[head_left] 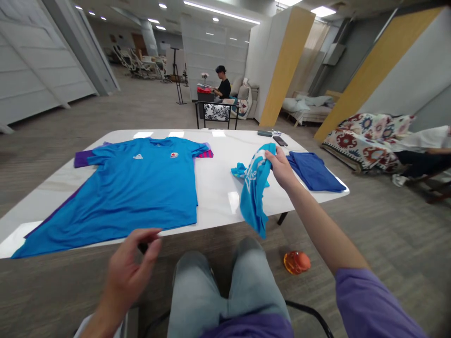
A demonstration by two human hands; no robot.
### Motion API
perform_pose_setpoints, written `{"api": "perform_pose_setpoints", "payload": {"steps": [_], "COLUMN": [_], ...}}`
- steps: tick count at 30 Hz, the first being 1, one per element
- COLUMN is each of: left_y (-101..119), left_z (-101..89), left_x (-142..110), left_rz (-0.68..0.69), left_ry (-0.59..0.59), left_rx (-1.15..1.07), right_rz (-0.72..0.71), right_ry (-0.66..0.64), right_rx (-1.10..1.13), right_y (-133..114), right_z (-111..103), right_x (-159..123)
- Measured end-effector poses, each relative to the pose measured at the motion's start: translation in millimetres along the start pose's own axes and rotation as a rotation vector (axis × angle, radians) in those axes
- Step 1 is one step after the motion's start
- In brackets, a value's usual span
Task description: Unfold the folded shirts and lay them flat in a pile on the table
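My right hand (282,166) is closed on a light blue garment with white lettering (254,190), lifted so that it hangs past the white table's (218,183) front edge. My left hand (128,267) hovers below the table's front edge, its fingers curled and pinched together around something small and dark that I cannot make out. A blue jersey (137,192) lies spread flat on the table's left half, over a purple garment (82,158) that shows at its sleeves. A folded dark blue garment (315,172) rests at the table's right end.
A phone (280,141) and a dark case (264,134) lie at the table's far edge. An orange object (296,262) sits on the carpet by my right knee. A person sits at a desk (221,89) far behind; another person's legs (423,162) show at right.
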State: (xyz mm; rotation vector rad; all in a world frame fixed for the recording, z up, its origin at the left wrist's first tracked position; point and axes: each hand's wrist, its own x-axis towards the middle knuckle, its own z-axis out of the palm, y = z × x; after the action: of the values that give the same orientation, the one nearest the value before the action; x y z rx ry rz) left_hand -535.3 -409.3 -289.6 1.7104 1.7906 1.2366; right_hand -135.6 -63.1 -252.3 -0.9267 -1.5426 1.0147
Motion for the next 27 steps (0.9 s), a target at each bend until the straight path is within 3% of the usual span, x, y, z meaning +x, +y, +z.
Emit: {"api": "perform_pose_setpoints", "payload": {"steps": [1,3,5,6,8,10,13,17,20,23,27], "left_y": [10,41,83,106,150,193,264,373,440,475,476], "left_z": [33.8,98.4,142.0,151.6,144.4,108.0,25.1,-83.7,-143.4,-185.5,-227.9], "left_x": [26,83,138,165,215,261,319,376,403,422,442], "left_rz": [0.063,0.114,0.143,0.137,0.107,0.084,0.074,0.077,0.087,0.106,0.185], "left_ry": [0.047,-0.145,-0.215,-0.223,-0.215,-0.170,-0.099,-0.257,-0.331,-0.226,-0.031], "left_rx": [-0.067,-0.193,-0.213,-0.202,-0.178,-0.182,-0.203,-0.179,-0.158,-0.115,-0.110], "right_rz": [-0.021,-0.095,-0.187,-0.229,-0.288,-0.310,-0.294,-0.250,-0.191,-0.097,-0.051], "right_ry": [-0.034,-0.076,-0.056,-0.029,0.019,0.026,-0.011,-0.046,-0.114,-0.263,-0.497], "right_rx": [0.052,0.081,0.051,0.029,-0.013,-0.039,-0.033,0.047,0.108,0.138,0.136], "right_y": [-12,-39,-74,-95,-144,-199,-281,-370,-422,-464,-501], "right_z": [5,12,11,8,-7,-29,-65,-97,-104,-97,-68], "right_x": [11,34,58,69,91,112,146,198,233,253,256]}}
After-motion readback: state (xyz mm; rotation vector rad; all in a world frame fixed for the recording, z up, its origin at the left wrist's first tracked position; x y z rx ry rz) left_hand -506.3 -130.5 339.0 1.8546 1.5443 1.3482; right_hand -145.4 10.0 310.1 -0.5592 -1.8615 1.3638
